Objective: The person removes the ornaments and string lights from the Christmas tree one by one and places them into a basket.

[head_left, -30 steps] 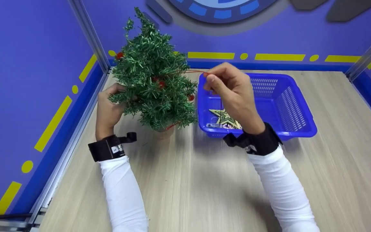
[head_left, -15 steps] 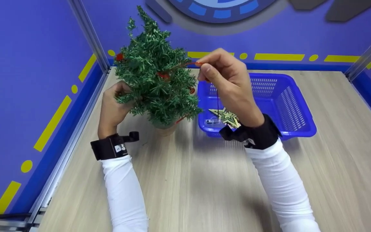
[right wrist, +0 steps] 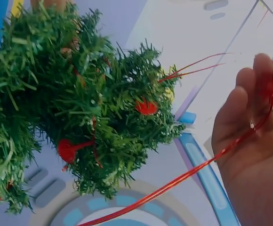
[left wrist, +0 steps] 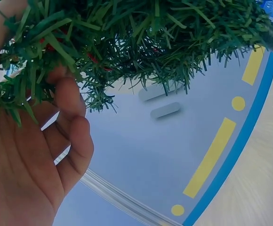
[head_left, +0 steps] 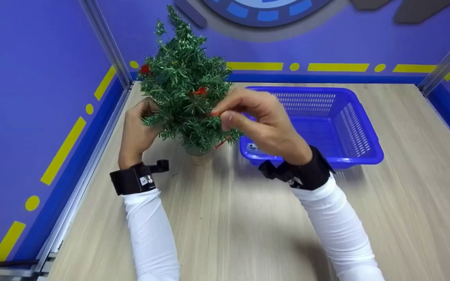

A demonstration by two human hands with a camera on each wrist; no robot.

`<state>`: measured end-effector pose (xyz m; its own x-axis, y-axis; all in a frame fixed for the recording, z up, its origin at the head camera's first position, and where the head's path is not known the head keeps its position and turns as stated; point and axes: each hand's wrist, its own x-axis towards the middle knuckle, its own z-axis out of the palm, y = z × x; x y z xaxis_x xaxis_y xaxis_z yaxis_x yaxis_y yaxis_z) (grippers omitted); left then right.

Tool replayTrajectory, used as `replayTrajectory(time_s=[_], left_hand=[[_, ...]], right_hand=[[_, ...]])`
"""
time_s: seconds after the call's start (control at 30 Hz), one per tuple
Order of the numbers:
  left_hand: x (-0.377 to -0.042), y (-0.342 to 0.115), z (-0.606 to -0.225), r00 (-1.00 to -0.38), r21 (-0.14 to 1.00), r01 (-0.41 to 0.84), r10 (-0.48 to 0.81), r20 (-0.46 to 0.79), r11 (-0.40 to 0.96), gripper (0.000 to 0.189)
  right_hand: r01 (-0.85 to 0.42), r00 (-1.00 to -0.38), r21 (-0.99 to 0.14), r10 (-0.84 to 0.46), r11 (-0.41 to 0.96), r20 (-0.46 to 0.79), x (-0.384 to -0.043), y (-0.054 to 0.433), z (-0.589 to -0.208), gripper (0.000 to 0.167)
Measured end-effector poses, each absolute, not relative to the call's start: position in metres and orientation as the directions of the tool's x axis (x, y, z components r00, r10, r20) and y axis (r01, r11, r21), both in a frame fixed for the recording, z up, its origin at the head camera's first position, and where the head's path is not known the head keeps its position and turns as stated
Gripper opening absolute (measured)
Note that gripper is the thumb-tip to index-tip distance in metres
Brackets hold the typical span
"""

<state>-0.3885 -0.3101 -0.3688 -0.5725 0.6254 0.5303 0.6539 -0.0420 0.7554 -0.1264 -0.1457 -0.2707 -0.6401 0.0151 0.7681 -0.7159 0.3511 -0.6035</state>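
Observation:
A small green Christmas tree (head_left: 182,78) stands left of the middle, its base (head_left: 200,159) showing below the branches. My left hand (head_left: 137,128) reaches into its left side; in the left wrist view, the curled fingers (left wrist: 73,127) grip a branch (left wrist: 37,61). My right hand (head_left: 268,121), in front of the tree's right side, pinches a red cord by thumb and forefinger. In the right wrist view, the doubled red cord (right wrist: 174,182) runs down from a blurred red bit (right wrist: 271,87) at the fingertips. Red ornaments (head_left: 200,91) sit among the branches.
A blue perforated basket (head_left: 365,128) stands right of the tree, partly behind my right hand. A small clear-and-white piece (head_left: 252,146) lies in its near left corner. Blue panels with yellow marks (head_left: 338,67) enclose the wooden table (head_left: 240,234) at the back and sides.
My right hand has come down and left, from beside the upper tree to its lower right side. It now covers the gold star in the basket. The left hand has stayed nearly in place.

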Motion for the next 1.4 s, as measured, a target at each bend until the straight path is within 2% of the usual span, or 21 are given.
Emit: replayTrajectory(time_s=[0.23, 0.53, 0.67, 0.8, 1.0, 1.07, 1.13, 1.27, 1.33, 1.4], left_hand=[[-0.391, -0.312, -0.369, -0.567, 0.751, 0.659, 0.624, 0.538, -0.048, 0.022], [-0.387, -0.310, -0.366, -0.590, 0.771, 0.636, 0.632, 0.503, -0.019, 0.020], [-0.387, -0.311, -0.366, -0.586, 0.778, 0.629, 0.653, 0.479, -0.006, 0.019], [-0.392, -0.316, -0.370, -0.563, 0.797, 0.602, 0.688, 0.459, -0.039, 0.020], [-0.399, -0.319, -0.377, -0.507, 0.808, 0.509, 0.655, 0.560, -0.297, 0.013], [-0.400, -0.316, -0.378, -0.542, 0.809, 0.479, 0.611, 0.577, -0.340, 0.017], [-0.402, -0.312, -0.379, -0.613, 0.819, 0.471, 0.547, 0.571, -0.327, 0.019], [-0.405, -0.306, -0.384, -0.748, 0.897, 0.379, 0.495, 0.442, -0.229, 0.017], [-0.408, -0.306, -0.391, -0.772, 0.941, 0.295, 0.538, 0.338, -0.168, 0.016], [-0.411, -0.306, -0.400, -0.757, 0.968, 0.230, 0.606, 0.245, -0.104, 0.022]], right_hand=[[-0.717, -0.687, -0.612, -0.193, 0.332, 0.700, -0.123, -0.147, -0.281, 0.018], [-0.718, -0.695, -0.636, -0.241, 0.283, 0.678, -0.120, -0.148, -0.290, 0.019], [-0.712, -0.698, -0.646, -0.180, 0.275, 0.693, -0.121, -0.150, -0.297, 0.020], [-0.711, -0.687, -0.667, -0.019, 0.222, 0.726, -0.120, -0.150, -0.306, 0.023], [-0.726, -0.660, -0.673, 0.129, 0.144, 0.740, -0.114, -0.143, -0.318, 0.020], [-0.726, -0.650, -0.669, 0.156, 0.159, 0.744, -0.112, -0.138, -0.320, 0.022], [-0.725, -0.633, -0.661, 0.190, 0.194, 0.750, -0.110, -0.133, -0.321, 0.025], [-0.717, -0.585, -0.639, 0.259, 0.279, 0.769, -0.107, -0.123, -0.320, 0.031], [-0.712, -0.560, -0.630, 0.291, 0.310, 0.776, -0.106, -0.119, -0.318, 0.031], [-0.707, -0.541, -0.624, 0.312, 0.334, 0.781, -0.105, -0.116, -0.317, 0.032]])
